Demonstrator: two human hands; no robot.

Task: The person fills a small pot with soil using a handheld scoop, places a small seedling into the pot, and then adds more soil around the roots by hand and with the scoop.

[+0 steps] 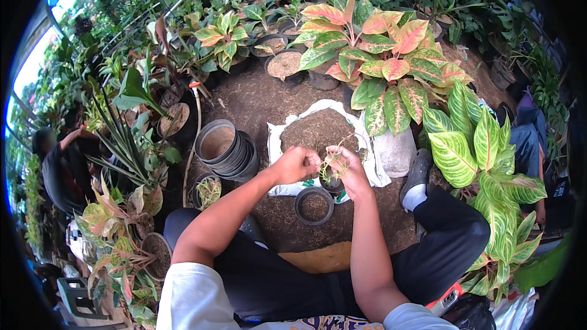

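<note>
My right hand (350,170) holds a small tangle of thin, pale green plant stems (331,167) between thumb and fingers. Close to its left side, my left hand (297,163) has its fingers curled inward; whether it pinches a strand is hidden. Both hands are above the near part of an opened white sack (308,111) full of brown, crumbly potting mix (316,129). Just below them, a small black plastic pot (314,206) with potting mix inside stands on the soil. Another dark pot (332,185) is partly covered by my right hand and the stems.
Stacked black pots (225,150) stand left of the sack, beside a pot of pale trailing stems (208,191) and a hose (197,119). Red-green aglaonema (390,55) and light-green potted foliage (477,160) crowd the right. People sit at far left (64,169) and far right (527,137).
</note>
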